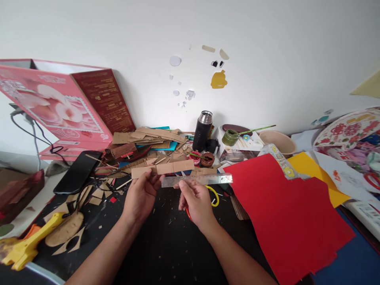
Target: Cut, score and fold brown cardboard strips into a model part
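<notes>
My left hand (141, 196) is closed on a long narrow strip of cardboard (175, 166), gripping it near its left end. A crease or cut shows in the strip just right of the fingers. In my right hand (197, 202) is a metal ruler (208, 179), pinched between thumb and fingers. The ruler lies level just below the strip, its left end close to my left fingertips. Scissors with a yellow and red handle (214, 196) rest behind my right hand, partly hidden by it.
Cardboard scraps (148, 135) pile up at the back, beside a black thermos (202, 130) and paint jars (208, 159). Red paper (285, 213) covers the right side. At left are a phone (77, 172), a yellow glue gun (38, 241) and a pink box (56, 105).
</notes>
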Available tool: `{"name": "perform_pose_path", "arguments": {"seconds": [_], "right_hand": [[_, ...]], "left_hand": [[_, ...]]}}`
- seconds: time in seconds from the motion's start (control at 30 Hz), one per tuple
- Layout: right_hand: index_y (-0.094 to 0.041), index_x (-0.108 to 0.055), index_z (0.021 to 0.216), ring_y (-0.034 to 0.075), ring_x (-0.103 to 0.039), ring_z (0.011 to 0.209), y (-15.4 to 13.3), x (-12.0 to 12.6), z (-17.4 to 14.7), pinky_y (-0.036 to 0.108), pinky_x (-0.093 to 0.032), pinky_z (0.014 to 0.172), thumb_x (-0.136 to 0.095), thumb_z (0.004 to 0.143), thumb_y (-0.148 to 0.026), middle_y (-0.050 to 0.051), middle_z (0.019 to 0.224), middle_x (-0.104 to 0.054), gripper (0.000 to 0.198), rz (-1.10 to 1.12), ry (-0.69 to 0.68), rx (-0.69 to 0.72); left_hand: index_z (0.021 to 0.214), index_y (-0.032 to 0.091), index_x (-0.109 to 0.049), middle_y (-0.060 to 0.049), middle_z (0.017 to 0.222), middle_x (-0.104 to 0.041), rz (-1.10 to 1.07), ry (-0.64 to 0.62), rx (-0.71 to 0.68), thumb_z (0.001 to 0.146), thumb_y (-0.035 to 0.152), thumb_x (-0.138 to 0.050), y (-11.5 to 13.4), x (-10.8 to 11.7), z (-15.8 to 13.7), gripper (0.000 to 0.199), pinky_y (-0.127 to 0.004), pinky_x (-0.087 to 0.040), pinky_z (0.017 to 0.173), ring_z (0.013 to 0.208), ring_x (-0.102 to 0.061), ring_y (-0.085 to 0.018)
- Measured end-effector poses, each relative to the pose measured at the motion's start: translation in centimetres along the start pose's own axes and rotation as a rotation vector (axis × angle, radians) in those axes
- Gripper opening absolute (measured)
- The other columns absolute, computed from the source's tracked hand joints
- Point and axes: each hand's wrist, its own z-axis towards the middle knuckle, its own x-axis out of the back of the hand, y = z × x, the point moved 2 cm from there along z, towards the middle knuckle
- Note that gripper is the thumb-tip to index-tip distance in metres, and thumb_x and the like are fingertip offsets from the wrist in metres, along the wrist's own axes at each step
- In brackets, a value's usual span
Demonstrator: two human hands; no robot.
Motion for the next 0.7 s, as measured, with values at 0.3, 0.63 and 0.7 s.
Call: {"name": "perform_pose_path", "arguments": {"seconds": [0.3,0.63,0.7], "right_hand": [[-0.022,-0.055,0.051,0.012,-0.053,0.039,-0.1,0.4,0.7,0.024,-0.038,0.041,-0.07,0.084,-0.086,0.001,0.044,-0.053,0.074,0.021,0.043,-0.073],[-0.02,-0.06,0.05,0.012,-0.052,0.037,0.5,0.3,1.1,0.022,-0.033,0.038,-0.072,0.08,-0.085,0.002,0.044,-0.055,0.073,0.117,-0.015,-0.14],[-0.02,-0.06,0.05,0.012,-0.052,0.037,0.6,0.3,1.1,0.022,-0.034,0.038,-0.072,0.081,-0.085,0.002,0.044,-0.055,0.073,0.121,-0.024,-0.138]], "left_hand": [[0.106,0.018,-0.079,-0.012,0.106,-0.083,0.013,-0.266,0.237,0.098,0.039,-0.066,-1.2,-1.2,-1.9,0.026,-0.044,-0.065,0.09,0.102,-0.078,-0.028],[0.116,0.02,-0.08,-0.015,0.124,-0.08,0.142,-0.407,0.192,0.096,0.053,-0.073,-2.5,-1.3,-3.2,0.039,-0.051,-0.057,0.103,0.123,-0.071,-0.036],[0.113,0.021,-0.08,-0.015,0.123,-0.08,0.155,-0.428,0.202,0.095,0.055,-0.075,-2.7,-1.3,-3.3,0.039,-0.05,-0.056,0.103,0.122,-0.071,-0.036]]}}
